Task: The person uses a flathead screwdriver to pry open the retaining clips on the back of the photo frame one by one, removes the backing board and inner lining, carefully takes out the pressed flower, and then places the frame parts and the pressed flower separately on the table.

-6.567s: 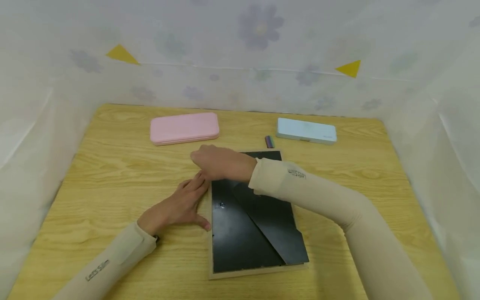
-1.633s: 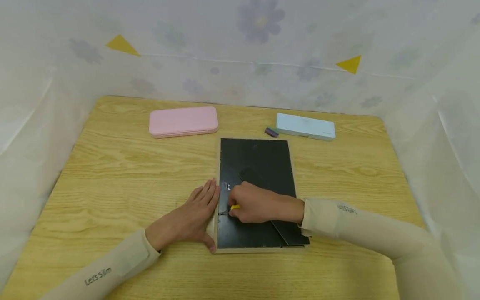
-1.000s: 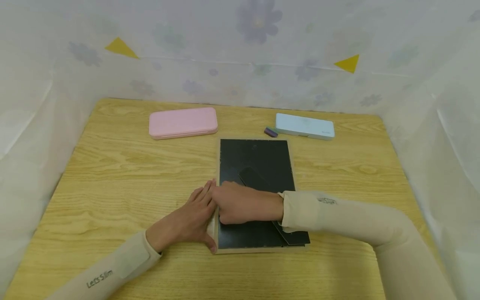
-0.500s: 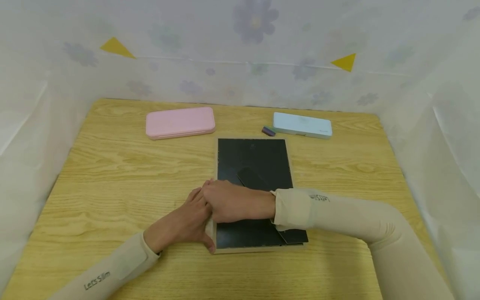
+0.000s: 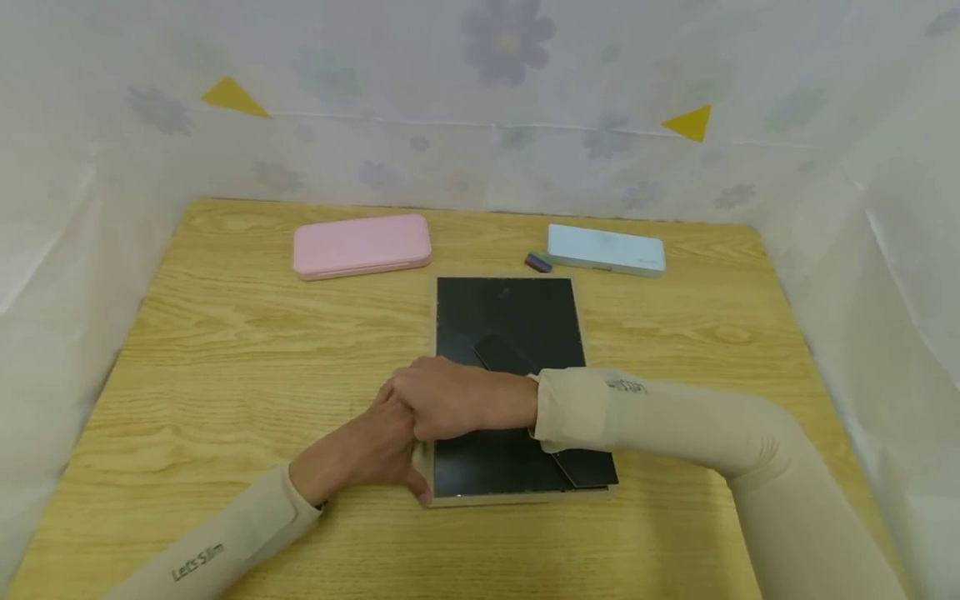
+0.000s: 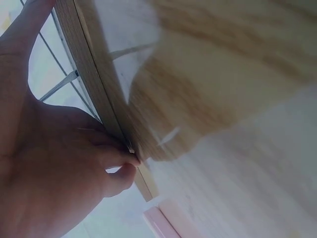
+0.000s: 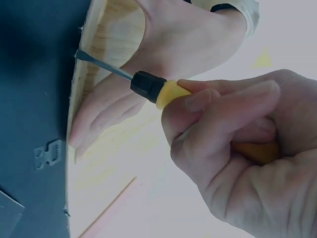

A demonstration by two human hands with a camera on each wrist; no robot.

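Note:
A picture frame (image 5: 510, 312) lies face down on the table, black backing board up, its stand leg (image 5: 588, 469) folded flat across it. My left hand (image 5: 363, 446) braces the frame's left side with straight fingers and the thumb spread toward the near corner. Above it my right hand (image 5: 453, 398) grips a screwdriver (image 7: 148, 85) with a yellow and black handle. In the right wrist view its flat tip meets the inner edge of the wooden border (image 7: 74, 99), at a small metal tab. A metal hanger (image 7: 52, 152) is fixed to the backing. The head view hides the screwdriver behind the right hand.
Toward the back of the wooden table (image 5: 247, 333) lie a pink pencil case (image 5: 362, 244) on the left and a light blue case (image 5: 606, 248) on the right. A small purple-and-green block (image 5: 537, 262) touches the blue case's left end. Patterned white sheeting surrounds the table.
My right hand has gone from the frame's upper left to the middle of its left side, lately shifting further left over the left hand. The frame has turned a little straighter; the small block has rotated.

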